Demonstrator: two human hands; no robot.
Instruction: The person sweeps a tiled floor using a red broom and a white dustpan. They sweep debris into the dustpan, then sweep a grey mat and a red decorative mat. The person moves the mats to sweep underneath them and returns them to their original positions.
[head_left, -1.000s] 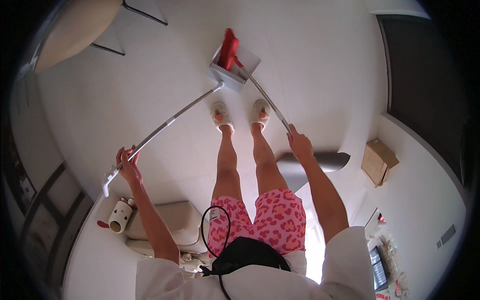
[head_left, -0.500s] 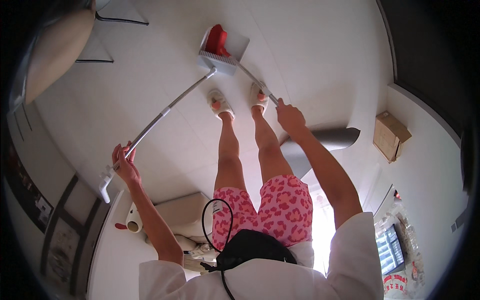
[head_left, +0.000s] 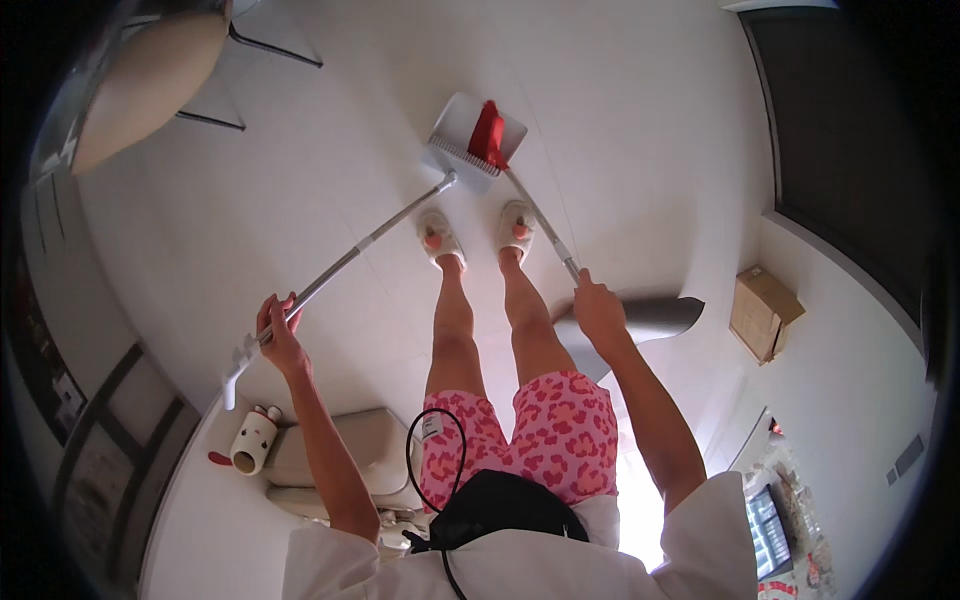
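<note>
My left hand is closed around the upper part of a long-handled dustpan's metal pole, below its white hooked end. That dustpan is pale grey with a toothed edge, and lies on the floor just beyond my feet. My right hand grips the handle of a broom with red bristles. The broom's head is over the right part of the pan, its bristles overlapping it. Any debris in the pan is too small to make out.
My slippered feet stand close to the pan. A pale chair with thin metal legs is at the far left. A rolled grey mat and a cardboard box lie to the right. A beige sofa-like seat is at lower left.
The broom head has shifted rightward within the pan and stands more upright. Both tools and my hands appear lower in view, partly because the view itself has tilted.
</note>
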